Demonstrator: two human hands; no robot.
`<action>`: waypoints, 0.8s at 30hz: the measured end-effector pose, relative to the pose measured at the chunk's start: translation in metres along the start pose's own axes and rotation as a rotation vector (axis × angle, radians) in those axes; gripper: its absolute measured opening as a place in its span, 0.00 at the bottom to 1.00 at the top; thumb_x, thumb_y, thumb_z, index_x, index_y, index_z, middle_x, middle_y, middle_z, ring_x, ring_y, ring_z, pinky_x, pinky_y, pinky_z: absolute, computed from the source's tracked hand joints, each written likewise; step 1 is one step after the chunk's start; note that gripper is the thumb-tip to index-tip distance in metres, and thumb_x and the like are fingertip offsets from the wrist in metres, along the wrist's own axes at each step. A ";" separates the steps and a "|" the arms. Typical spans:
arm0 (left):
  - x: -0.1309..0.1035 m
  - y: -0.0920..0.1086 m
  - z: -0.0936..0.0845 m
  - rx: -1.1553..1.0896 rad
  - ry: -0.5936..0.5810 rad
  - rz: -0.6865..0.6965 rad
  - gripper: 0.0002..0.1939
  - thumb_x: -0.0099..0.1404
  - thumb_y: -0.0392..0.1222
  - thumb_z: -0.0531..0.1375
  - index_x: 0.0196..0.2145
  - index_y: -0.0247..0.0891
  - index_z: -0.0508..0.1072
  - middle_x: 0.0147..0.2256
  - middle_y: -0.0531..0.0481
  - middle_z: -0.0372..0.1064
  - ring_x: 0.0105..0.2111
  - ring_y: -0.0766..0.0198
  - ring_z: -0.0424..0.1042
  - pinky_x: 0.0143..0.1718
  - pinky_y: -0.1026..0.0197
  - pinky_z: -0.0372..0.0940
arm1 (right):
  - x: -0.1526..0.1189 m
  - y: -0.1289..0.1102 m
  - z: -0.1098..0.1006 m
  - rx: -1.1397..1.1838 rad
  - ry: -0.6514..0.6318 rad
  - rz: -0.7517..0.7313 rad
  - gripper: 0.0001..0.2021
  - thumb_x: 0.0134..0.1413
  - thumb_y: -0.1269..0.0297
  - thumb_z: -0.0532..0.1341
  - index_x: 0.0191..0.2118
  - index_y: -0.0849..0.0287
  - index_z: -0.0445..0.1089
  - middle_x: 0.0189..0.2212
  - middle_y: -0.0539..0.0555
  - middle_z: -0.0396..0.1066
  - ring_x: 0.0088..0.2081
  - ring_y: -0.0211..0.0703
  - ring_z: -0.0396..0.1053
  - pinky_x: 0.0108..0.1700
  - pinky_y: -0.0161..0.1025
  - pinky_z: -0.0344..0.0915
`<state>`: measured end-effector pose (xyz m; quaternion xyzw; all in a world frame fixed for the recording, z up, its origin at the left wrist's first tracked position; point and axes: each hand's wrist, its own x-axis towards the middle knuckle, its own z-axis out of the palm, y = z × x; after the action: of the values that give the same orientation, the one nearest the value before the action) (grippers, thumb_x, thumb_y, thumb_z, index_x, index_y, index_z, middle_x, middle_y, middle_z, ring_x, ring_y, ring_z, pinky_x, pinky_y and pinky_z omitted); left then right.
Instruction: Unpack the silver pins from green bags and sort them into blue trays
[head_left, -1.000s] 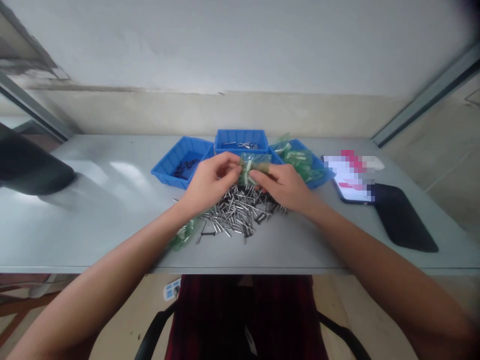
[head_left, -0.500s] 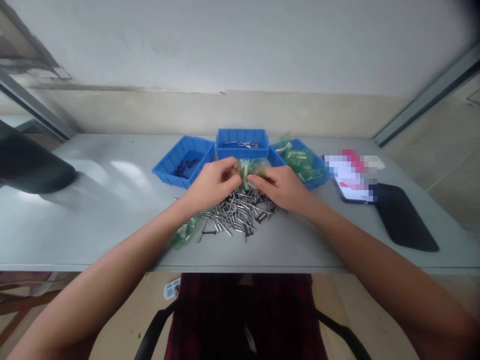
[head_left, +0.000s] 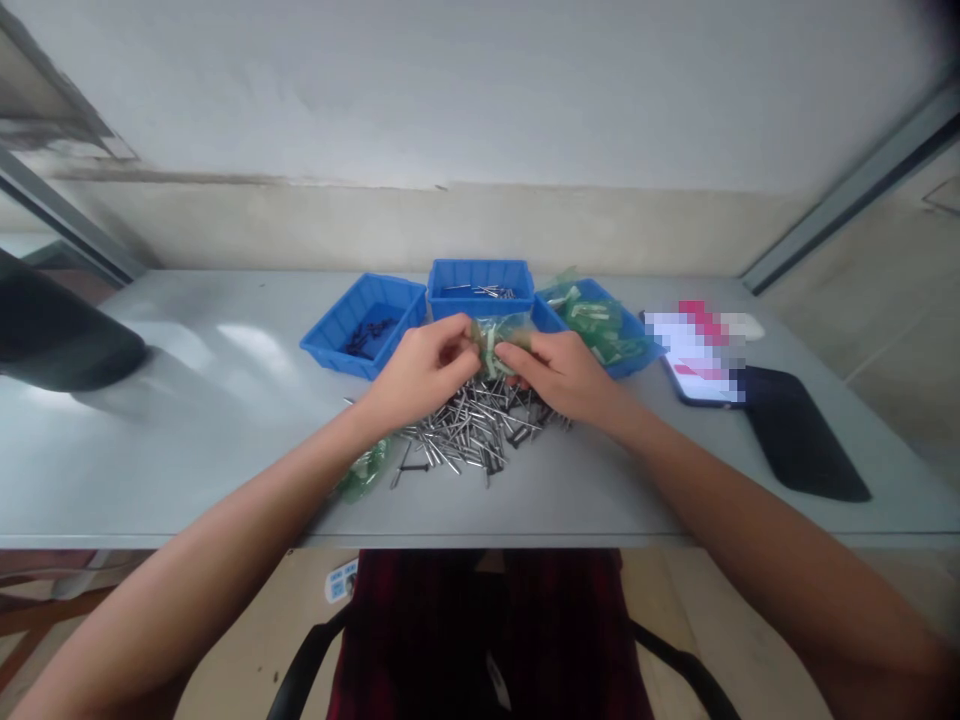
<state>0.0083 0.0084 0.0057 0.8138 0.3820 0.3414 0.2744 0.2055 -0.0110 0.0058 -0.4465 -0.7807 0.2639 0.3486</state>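
Observation:
Between my two hands is a small clear-green plastic bag with something whitish on or in it. My left hand pinches its left edge. My right hand grips its right side, thumb across the front. Right below lies a loose pile of metal rivets or nails, partly hidden by both hands. Another green bag rests beside my left forearm. Behind my hands, the middle blue bin holds a few metal pins, the left blue bin dark small parts, and the right blue bin several green bags.
On the right of the grey table lie a lit phone and a black flat case. A dark cylinder is at the far left. A wall stands behind the bins, with metal frame posts at both sides.
The view has shifted slightly. Both hands keep their grip on the bag, whose film looks slightly rearranged between the fingers.

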 end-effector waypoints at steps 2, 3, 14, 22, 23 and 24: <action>0.000 0.000 0.000 0.000 -0.002 0.000 0.05 0.62 0.33 0.53 0.29 0.38 0.65 0.24 0.54 0.65 0.25 0.68 0.64 0.26 0.64 0.60 | 0.000 0.000 0.000 -0.001 -0.001 0.005 0.21 0.63 0.51 0.52 0.21 0.58 0.58 0.18 0.47 0.65 0.22 0.33 0.62 0.27 0.35 0.54; -0.001 0.001 0.000 0.000 -0.002 0.001 0.05 0.62 0.33 0.53 0.29 0.38 0.65 0.24 0.54 0.65 0.25 0.68 0.64 0.26 0.64 0.60 | 0.000 0.000 0.000 -0.008 -0.001 0.004 0.21 0.63 0.51 0.52 0.21 0.58 0.59 0.19 0.47 0.65 0.23 0.33 0.63 0.27 0.35 0.54; 0.001 0.001 0.001 0.012 0.018 -0.025 0.05 0.60 0.32 0.53 0.27 0.37 0.64 0.23 0.55 0.65 0.25 0.68 0.65 0.26 0.64 0.59 | 0.001 0.004 0.000 -0.083 0.022 -0.016 0.22 0.63 0.50 0.51 0.21 0.58 0.57 0.18 0.46 0.62 0.21 0.32 0.58 0.25 0.34 0.52; 0.002 0.001 0.001 -0.006 0.075 -0.052 0.06 0.59 0.31 0.53 0.27 0.37 0.66 0.22 0.54 0.65 0.24 0.68 0.64 0.25 0.64 0.59 | 0.002 0.001 -0.003 -0.163 0.103 -0.114 0.21 0.64 0.55 0.52 0.22 0.57 0.49 0.19 0.45 0.52 0.22 0.33 0.52 0.27 0.35 0.49; 0.002 0.001 0.001 -0.009 0.082 -0.053 0.06 0.59 0.31 0.53 0.26 0.37 0.65 0.22 0.54 0.65 0.24 0.69 0.64 0.25 0.64 0.59 | 0.003 0.001 -0.003 -0.168 0.122 -0.132 0.20 0.64 0.56 0.52 0.22 0.57 0.48 0.19 0.45 0.52 0.23 0.33 0.53 0.28 0.35 0.50; 0.002 0.002 0.001 -0.012 0.088 -0.053 0.06 0.59 0.31 0.53 0.26 0.37 0.65 0.22 0.55 0.65 0.23 0.69 0.63 0.25 0.64 0.58 | 0.003 0.002 -0.003 -0.174 0.143 -0.149 0.20 0.64 0.57 0.52 0.22 0.57 0.48 0.20 0.46 0.52 0.24 0.33 0.53 0.28 0.35 0.51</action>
<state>0.0108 0.0092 0.0070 0.7859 0.4132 0.3715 0.2712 0.2075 -0.0074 0.0074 -0.4336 -0.8048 0.1361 0.3817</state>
